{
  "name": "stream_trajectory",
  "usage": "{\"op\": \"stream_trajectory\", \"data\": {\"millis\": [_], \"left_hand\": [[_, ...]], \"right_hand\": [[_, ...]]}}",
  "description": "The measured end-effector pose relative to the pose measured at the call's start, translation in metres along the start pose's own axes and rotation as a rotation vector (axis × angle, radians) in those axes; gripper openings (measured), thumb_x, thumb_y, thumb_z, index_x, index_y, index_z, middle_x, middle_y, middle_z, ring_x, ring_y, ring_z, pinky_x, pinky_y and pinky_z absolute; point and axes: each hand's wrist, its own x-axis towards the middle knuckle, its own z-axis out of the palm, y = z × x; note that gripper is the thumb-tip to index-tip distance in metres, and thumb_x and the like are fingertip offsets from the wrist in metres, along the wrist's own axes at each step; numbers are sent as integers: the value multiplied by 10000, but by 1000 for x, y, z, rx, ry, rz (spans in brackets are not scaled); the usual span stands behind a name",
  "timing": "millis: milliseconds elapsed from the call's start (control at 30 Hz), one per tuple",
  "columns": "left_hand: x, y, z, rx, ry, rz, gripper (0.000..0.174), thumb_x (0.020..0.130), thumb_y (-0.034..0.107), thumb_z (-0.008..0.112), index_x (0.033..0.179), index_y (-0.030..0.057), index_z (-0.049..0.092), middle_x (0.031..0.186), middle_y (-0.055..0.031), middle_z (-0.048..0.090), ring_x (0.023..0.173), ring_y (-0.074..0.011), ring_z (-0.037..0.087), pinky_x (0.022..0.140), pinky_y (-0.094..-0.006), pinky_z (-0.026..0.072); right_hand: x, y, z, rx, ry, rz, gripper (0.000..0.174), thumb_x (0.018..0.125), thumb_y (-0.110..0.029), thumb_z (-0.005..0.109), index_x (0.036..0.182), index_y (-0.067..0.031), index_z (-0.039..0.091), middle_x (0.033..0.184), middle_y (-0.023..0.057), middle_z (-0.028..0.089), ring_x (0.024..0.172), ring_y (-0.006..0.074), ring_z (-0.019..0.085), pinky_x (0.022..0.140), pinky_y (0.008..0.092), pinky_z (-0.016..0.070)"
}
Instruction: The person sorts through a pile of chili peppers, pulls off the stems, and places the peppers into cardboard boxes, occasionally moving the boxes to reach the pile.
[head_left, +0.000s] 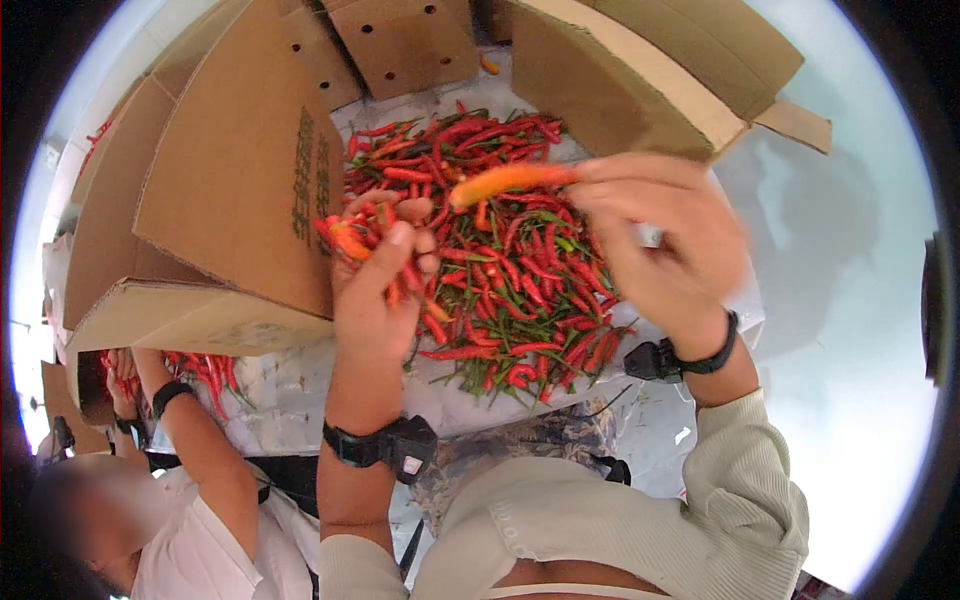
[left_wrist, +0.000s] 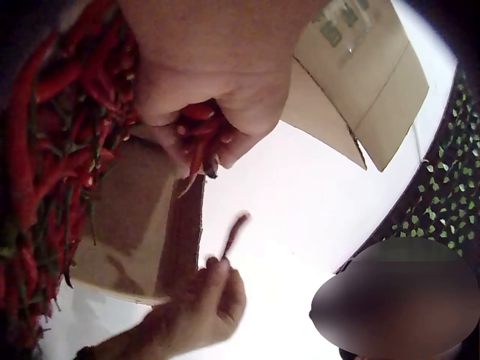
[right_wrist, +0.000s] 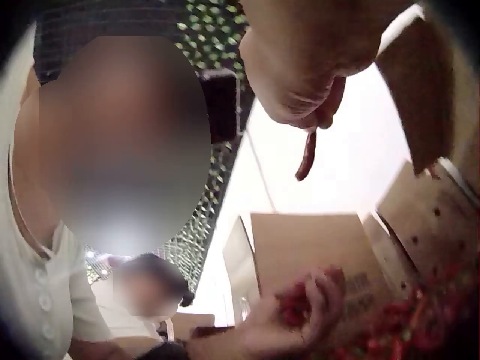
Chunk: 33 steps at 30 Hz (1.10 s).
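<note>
My left hand (head_left: 372,300) grips a small bunch of red and orange chilli peppers (head_left: 350,240), fingers curled round them above the left side of a big pile. Pepper ends (left_wrist: 199,142) poke out of that fist in the left wrist view. To the right, my right hand (head_left: 675,235) pinches one orange-red chilli pepper (head_left: 510,183) by an end, and it points left toward the bunch. The same single pepper (right_wrist: 306,157) hangs below the fingertips in the right wrist view. Under both hands spreads the pile of red chilli peppers (head_left: 530,280), with green stems among them.
A tall open cardboard box (head_left: 230,160) stands left of the pile, another box (head_left: 610,80) at the back right. Boxes with round holes (head_left: 405,50) line the back. At lower left, another person's arm (head_left: 205,430) reaches toward more peppers (head_left: 210,375).
</note>
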Motion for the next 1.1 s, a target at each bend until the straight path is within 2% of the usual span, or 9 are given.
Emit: {"op": "stream_trajectory", "data": {"millis": [100, 200, 333, 433, 500, 567, 733, 933, 1100], "left_hand": [[0, 4, 0, -53, 89, -67, 230, 876, 84, 563, 1101, 102, 519, 992, -89, 624, 713, -128, 562, 578, -249, 475], [-1, 2, 5, -44, 44, -101, 217, 886, 120, 562, 1098, 110, 520, 899, -52, 601, 665, -103, 530, 519, -230, 461], [-2, 1, 3, -13, -31, -116, 209, 889, 131, 567, 1092, 112, 520, 810, -17, 549, 635, -88, 496, 490, -215, 443], [1, 1, -2, -8, -11, -104, 202, 920, 142, 522, 1116, 103, 497, 819, -11, 526, 638, -69, 476, 479, -179, 465], [2, 2, -7, -28, 14, -112, 198, 934, 141, 498, 1127, 98, 494, 837, -2, 520, 652, -57, 465, 481, -162, 468], [4, 2, -5, -44, 55, -159, 191, 886, 110, 567, 1074, 110, 534, 802, 9, 528, 651, -66, 475, 486, -179, 431], [0, 3, -3, -12, 112, -194, 213, 836, 64, 621, 1035, 110, 562, 762, 24, 526, 654, -68, 480, 495, -186, 405], [1, 4, -2, -10, 154, -216, 209, 815, 38, 631, 1002, 107, 570, 760, 26, 531, 649, -68, 482, 494, -189, 400], [2, 4, -5, 21, 197, -200, 204, 810, 26, 633, 988, 106, 572, 770, 20, 542, 639, -71, 493, 485, -192, 399]], "right_hand": [[32, 11, -51, -99, 410, 38, 103, 726, -31, 719, 803, -68, 662, 746, 63, 669, 673, 143, 644, 596, 240, 494], [57, 51, -86, -411, 522, 98, 124, 780, -34, 688, 895, 12, 674, 870, 70, 678, 740, 124, 635, 641, 221, 505], [78, 72, -73, -473, 23, 382, 145, 827, -135, 616, 876, 1, 627, 814, 119, 650, 753, 204, 620, 687, 317, 496], [59, 78, -63, -418, 24, 269, 156, 821, -134, 631, 883, 8, 611, 805, 96, 648, 745, 179, 614, 667, 308, 491], [46, 56, -68, -520, 161, 219, 151, 790, -65, 687, 915, 13, 656, 853, 64, 676, 689, 104, 625, 581, 209, 480], [13, 23, -56, -251, 152, 225, 211, 797, -256, 682, 853, -54, 653, 686, 62, 618, 585, 198, 593, 553, 299, 462], [-45, 23, -37, -343, -815, 510, 452, 827, -423, 596, 1006, -9, 568, 907, 183, 581, 812, 359, 588, 685, 403, 489], [-73, 74, 25, -34, -718, 497, 585, 863, -510, 492, 1042, 44, 541, 1008, 267, 560, 953, 419, 543, 835, 454, 440], [-45, 66, 70, 228, -705, 601, 532, 873, -431, 517, 1101, 49, 529, 1065, 243, 577, 1005, 364, 558, 868, 423, 430]]}}
